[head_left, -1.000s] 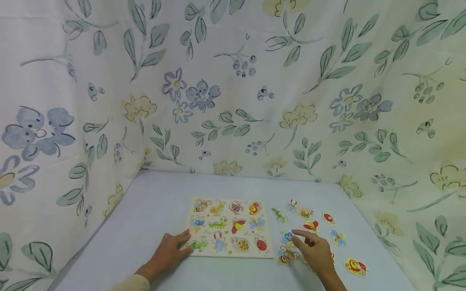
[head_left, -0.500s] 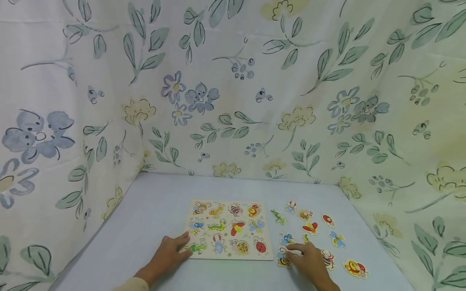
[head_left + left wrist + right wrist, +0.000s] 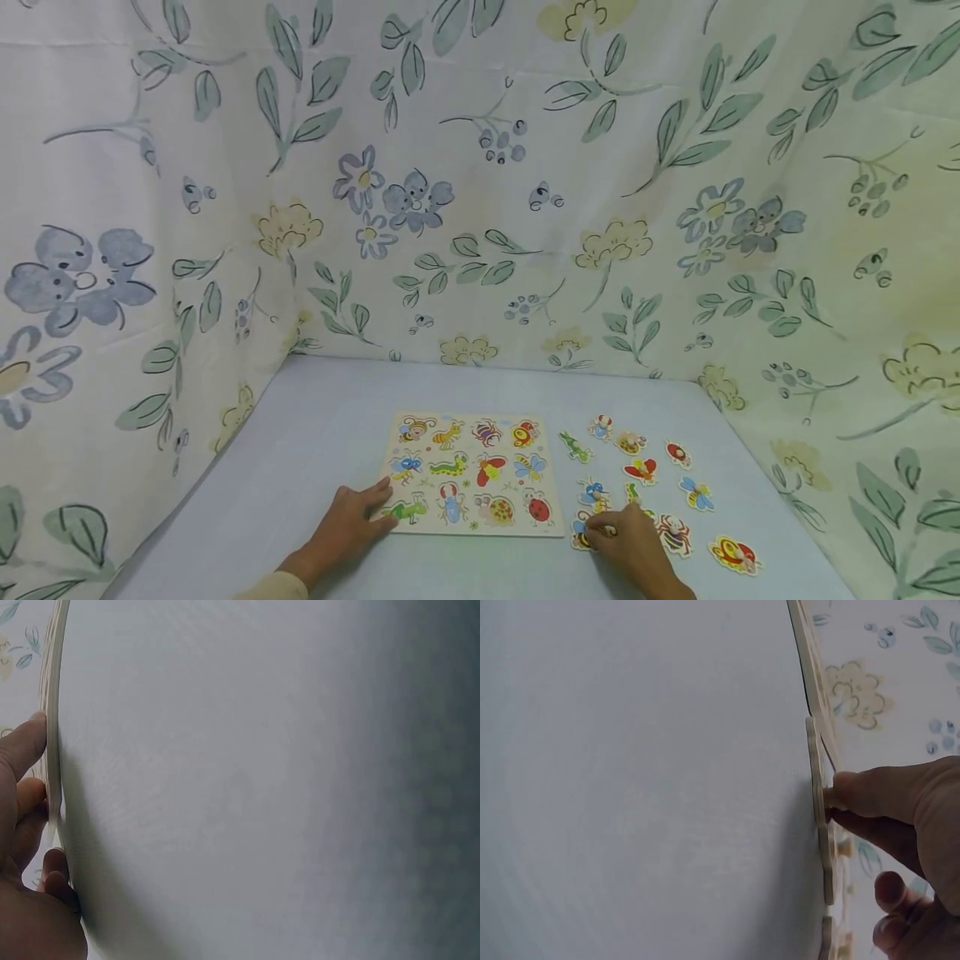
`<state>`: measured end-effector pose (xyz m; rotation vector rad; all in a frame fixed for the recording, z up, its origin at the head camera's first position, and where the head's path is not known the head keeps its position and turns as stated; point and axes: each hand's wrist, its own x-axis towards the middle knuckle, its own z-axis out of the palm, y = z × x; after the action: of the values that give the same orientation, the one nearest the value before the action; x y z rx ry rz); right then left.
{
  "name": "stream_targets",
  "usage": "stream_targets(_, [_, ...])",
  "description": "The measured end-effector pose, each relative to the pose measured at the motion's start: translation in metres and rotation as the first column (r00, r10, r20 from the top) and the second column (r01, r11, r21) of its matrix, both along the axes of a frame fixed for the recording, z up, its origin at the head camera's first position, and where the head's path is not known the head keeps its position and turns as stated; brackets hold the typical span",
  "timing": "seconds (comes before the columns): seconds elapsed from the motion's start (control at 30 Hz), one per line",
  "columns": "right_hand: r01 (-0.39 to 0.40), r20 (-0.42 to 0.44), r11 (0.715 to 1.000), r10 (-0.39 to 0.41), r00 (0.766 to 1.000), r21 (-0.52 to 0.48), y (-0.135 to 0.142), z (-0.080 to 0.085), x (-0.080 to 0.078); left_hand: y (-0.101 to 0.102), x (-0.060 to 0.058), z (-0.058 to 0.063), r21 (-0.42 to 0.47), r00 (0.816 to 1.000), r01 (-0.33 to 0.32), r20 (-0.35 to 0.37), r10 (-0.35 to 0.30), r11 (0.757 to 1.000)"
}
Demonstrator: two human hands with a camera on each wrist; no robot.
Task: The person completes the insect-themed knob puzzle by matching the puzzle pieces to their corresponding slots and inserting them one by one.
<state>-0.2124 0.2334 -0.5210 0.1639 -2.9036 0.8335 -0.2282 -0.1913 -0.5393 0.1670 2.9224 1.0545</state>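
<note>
A pale wooden puzzle board (image 3: 477, 527) with printed insects lies on the table. At its near left corner my left hand (image 3: 345, 521) holds it, thumb and fingers along the edge; in the left wrist view the fingertips (image 3: 28, 742) meet the board's side. Right of the board, my right hand (image 3: 633, 542) pinches the small knob (image 3: 831, 797) of a bee puzzle piece (image 3: 578, 538). The piece lies close to the tabletop and the hand covers part of it. Just beyond it is a blue-headed insect piece (image 3: 592, 492).
Several other knobbed insect pieces lie right of the board, among them a spider (image 3: 674, 535), a red-and-yellow bug (image 3: 735, 554), a dragonfly (image 3: 697, 493) and a grasshopper (image 3: 575, 447). A floral curtain (image 3: 480, 208) hangs around the white table (image 3: 315, 417).
My right hand has moved nearer, from above the blue-headed insect piece to the bee piece, and its fingers have closed on the knob. My left hand stays at the board's corner.
</note>
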Motion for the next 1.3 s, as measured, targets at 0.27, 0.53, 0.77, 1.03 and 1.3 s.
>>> stream_targets(0.27, [0.03, -0.042, 1.0, -0.03, 0.999, 0.003, -0.004, 0.014, -0.004, -0.002, -0.003, -0.001, -0.008, 1.0, 0.014, -0.009, -0.014, 1.0])
stream_targets(0.53, [0.02, -0.182, 0.999, -0.026, 0.983, -0.034, -0.011, 0.035, -0.018, -0.004, -0.004, -0.003, 0.009, 1.0, 0.024, -0.016, -0.024, 1.0])
stream_targets(0.77, [-0.064, -0.306, 0.996, 0.04, 0.951, -0.068, -0.02, 0.046, -0.035, -0.005, -0.003, -0.004, 0.017, 0.999, 0.032, 0.006, -0.032, 0.999])
stream_targets(1.03, [-0.182, -0.449, 0.982, 0.146, 0.881, -0.038, -0.045, 0.057, -0.054, -0.005, -0.003, -0.008, 0.033, 0.999, 0.047, -0.002, -0.047, 0.998])
stream_targets(1.3, [-0.258, -0.487, 0.966, 0.226, 0.844, 0.002, -0.07, 0.071, -0.072, -0.005, 0.0, -0.004, 0.019, 0.998, 0.065, -0.009, -0.065, 0.998])
